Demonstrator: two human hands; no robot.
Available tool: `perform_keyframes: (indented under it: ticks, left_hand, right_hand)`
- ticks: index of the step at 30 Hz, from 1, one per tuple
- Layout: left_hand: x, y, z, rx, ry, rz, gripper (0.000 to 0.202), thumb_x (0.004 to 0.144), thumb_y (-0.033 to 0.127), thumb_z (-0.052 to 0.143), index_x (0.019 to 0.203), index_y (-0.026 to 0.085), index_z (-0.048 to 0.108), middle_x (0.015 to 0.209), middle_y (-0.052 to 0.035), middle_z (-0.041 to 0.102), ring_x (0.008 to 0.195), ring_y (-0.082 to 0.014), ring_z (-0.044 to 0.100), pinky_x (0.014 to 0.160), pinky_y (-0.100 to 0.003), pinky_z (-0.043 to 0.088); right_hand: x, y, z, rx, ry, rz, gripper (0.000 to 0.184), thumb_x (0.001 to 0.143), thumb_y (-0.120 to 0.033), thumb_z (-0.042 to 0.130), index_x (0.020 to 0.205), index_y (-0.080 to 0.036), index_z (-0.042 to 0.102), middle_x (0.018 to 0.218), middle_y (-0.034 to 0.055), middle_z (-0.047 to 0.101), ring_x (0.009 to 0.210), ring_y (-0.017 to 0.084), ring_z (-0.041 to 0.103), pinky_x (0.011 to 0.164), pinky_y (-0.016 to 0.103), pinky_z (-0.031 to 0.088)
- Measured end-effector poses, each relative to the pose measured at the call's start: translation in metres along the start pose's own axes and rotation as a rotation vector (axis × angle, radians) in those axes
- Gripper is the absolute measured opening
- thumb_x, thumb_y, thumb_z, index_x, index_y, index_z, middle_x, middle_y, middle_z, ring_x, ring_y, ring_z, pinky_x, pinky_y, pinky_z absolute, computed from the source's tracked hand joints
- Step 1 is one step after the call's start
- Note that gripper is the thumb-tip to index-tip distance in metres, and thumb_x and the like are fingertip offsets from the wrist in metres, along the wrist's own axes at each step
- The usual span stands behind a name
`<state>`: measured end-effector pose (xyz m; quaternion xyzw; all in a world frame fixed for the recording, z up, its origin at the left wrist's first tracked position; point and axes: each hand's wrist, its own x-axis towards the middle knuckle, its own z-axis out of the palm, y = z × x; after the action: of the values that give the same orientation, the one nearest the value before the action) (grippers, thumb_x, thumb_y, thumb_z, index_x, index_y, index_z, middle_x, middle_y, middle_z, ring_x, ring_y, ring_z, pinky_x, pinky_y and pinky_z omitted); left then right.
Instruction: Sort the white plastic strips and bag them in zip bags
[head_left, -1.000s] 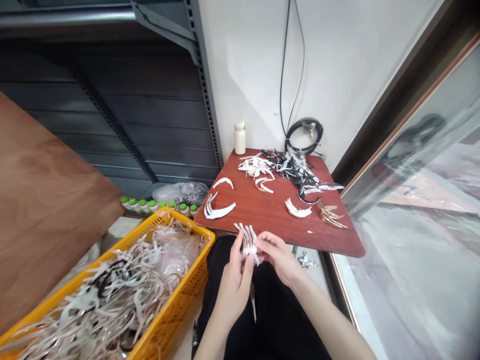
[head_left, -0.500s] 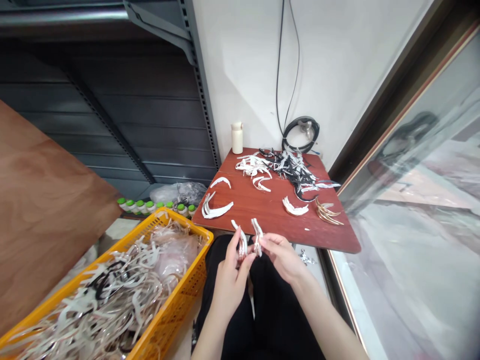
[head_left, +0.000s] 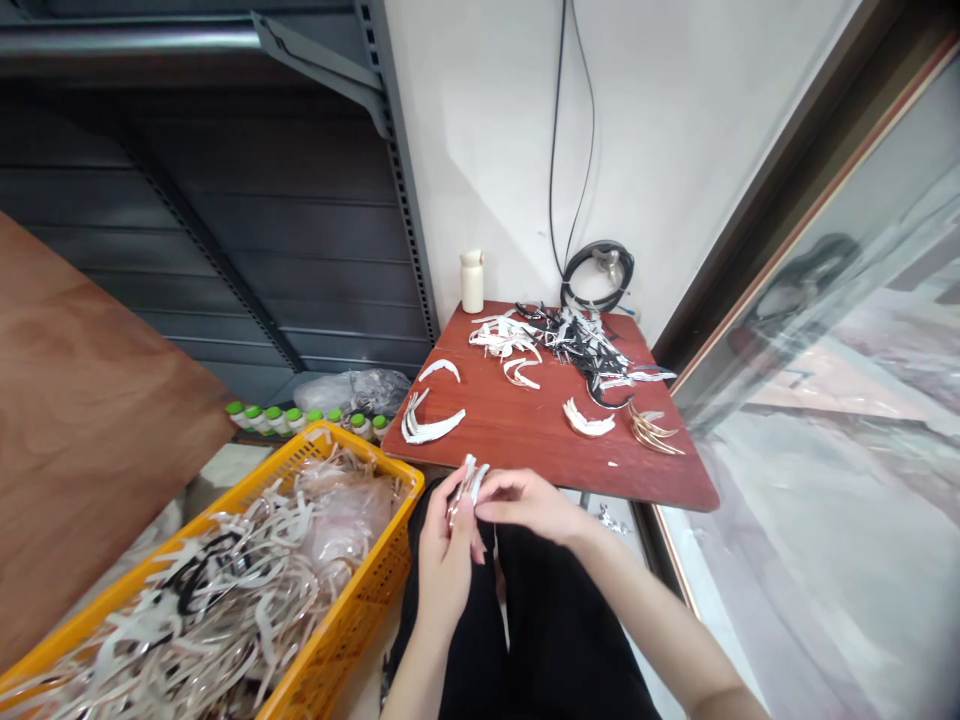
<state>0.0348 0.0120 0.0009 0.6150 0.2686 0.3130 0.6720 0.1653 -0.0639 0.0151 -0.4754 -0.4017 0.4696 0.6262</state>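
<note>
My left hand (head_left: 444, 560) and my right hand (head_left: 525, 505) meet over my lap, just in front of the red table's (head_left: 540, 440) near edge. Together they pinch a small stack of curved white pieces (head_left: 466, 480), whose tips stick up between the fingers. Both hands are closed on this stack. On the table lie sorted little piles: white pieces at the left (head_left: 427, 422), another white pile (head_left: 589, 420), gold-coloured ones (head_left: 654, 430), and a tangled heap of white and black pieces (head_left: 562, 340) at the back.
An orange plastic crate (head_left: 352, 620) full of mixed curved pieces stands at my left knee. Green-capped bottles (head_left: 300, 415) line the floor behind it. A white bottle (head_left: 472, 281) and coiled cable (head_left: 598, 265) sit at the table's back. A brown board leans at the left; glass at the right.
The two bunches held apart half a second ago are now brought together into one stack, and both hands have moved slightly down and left.
</note>
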Motion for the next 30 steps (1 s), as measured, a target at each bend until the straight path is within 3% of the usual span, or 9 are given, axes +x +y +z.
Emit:
perform_keyframes:
  ticks: [4,6,10,15,19,22,24,27,30]
  left_hand:
    - [0.006,0.000,-0.007,-0.183,0.081,-0.073,0.043,0.087,0.047,0.059,0.118,0.018,0.059,0.047,0.0107,0.036,0.041,-0.0068,0.038,0.047,-0.018,0.038]
    - [0.008,0.002,-0.009,-0.199,0.096,-0.088,0.044,0.085,0.046,0.063,0.119,0.019,0.059,0.050,0.0090,0.044,0.047,-0.0073,0.045,0.055,-0.018,0.043]
    - [0.008,0.005,-0.013,-0.174,0.047,-0.113,0.046,0.084,0.044,0.064,0.124,0.021,0.057,0.067,0.0029,0.059,0.057,-0.0070,0.051,0.054,-0.015,0.040]
    - [0.010,0.004,-0.024,-0.199,0.103,-0.184,0.044,0.085,0.050,0.061,0.114,0.017,0.062,0.047,0.0097,0.035,0.041,-0.0044,0.033,0.041,-0.014,0.027]
    - [0.012,0.007,-0.034,-0.215,0.135,-0.184,0.046,0.083,0.048,0.065,0.118,0.020,0.060,0.054,0.0060,0.050,0.048,-0.0061,0.046,0.047,-0.014,0.036]
    - [0.014,0.012,-0.037,-0.283,0.128,-0.226,0.057,0.078,0.044,0.071,0.129,0.024,0.054,0.081,-0.0009,0.066,0.062,-0.0087,0.058,0.054,-0.016,0.042]
    - [0.015,0.015,-0.037,-0.363,0.093,-0.265,0.062,0.076,0.040,0.074,0.132,0.024,0.052,0.084,-0.0015,0.066,0.065,-0.0096,0.059,0.059,-0.019,0.046]
    - [0.018,0.014,-0.032,-0.509,0.020,-0.313,0.054,0.078,0.035,0.073,0.127,0.018,0.058,0.057,0.0071,0.046,0.050,-0.0053,0.044,0.054,-0.017,0.041]
    - [0.025,0.013,-0.025,-0.589,0.036,-0.291,0.046,0.080,0.033,0.071,0.121,0.015,0.061,0.054,0.0103,0.032,0.046,-0.0037,0.029,0.047,-0.015,0.033]
  right_hand:
    - [0.039,-0.024,-0.056,-0.506,0.147,-0.010,0.026,0.086,-0.043,0.064,0.093,-0.019,0.073,0.097,0.0039,0.072,0.093,0.019,0.065,0.085,0.032,0.047]
    - [0.068,-0.028,-0.086,-0.901,0.386,0.023,0.024,0.088,-0.041,0.060,0.092,-0.022,0.074,0.098,0.0016,0.073,0.090,0.017,0.065,0.082,0.027,0.047]
    - [0.120,-0.022,-0.131,-1.124,0.622,0.078,0.015,0.083,-0.028,0.065,0.091,-0.018,0.073,0.099,0.0085,0.070,0.095,0.024,0.062,0.084,0.034,0.043]
    - [0.146,-0.007,-0.147,-1.258,0.732,0.097,0.007,0.075,-0.024,0.071,0.071,-0.018,0.071,0.095,0.0112,0.067,0.102,0.030,0.056,0.090,0.039,0.037]
    - [0.141,-0.009,-0.149,-1.246,0.785,0.035,0.020,0.083,-0.035,0.063,0.077,-0.018,0.071,0.103,0.0125,0.064,0.110,0.032,0.049,0.095,0.043,0.033]
    - [0.131,-0.021,-0.151,-1.154,0.751,-0.038,0.033,0.091,-0.045,0.047,0.085,-0.018,0.066,0.099,0.0110,0.063,0.101,0.028,0.051,0.090,0.040,0.037]
    - [0.120,-0.034,-0.151,-1.069,0.674,-0.077,0.038,0.094,-0.047,0.038,0.088,-0.018,0.061,0.088,0.0072,0.063,0.087,0.022,0.055,0.081,0.034,0.042]
    - [0.096,-0.056,-0.143,-0.937,0.531,-0.120,0.037,0.093,-0.050,0.038,0.082,-0.019,0.056,0.075,0.0015,0.058,0.073,0.017,0.053,0.072,0.029,0.043]
    - [0.068,-0.078,-0.124,-0.611,0.269,-0.123,0.033,0.088,-0.048,0.052,0.071,-0.020,0.054,0.070,-0.0001,0.053,0.072,0.015,0.051,0.074,0.028,0.042]
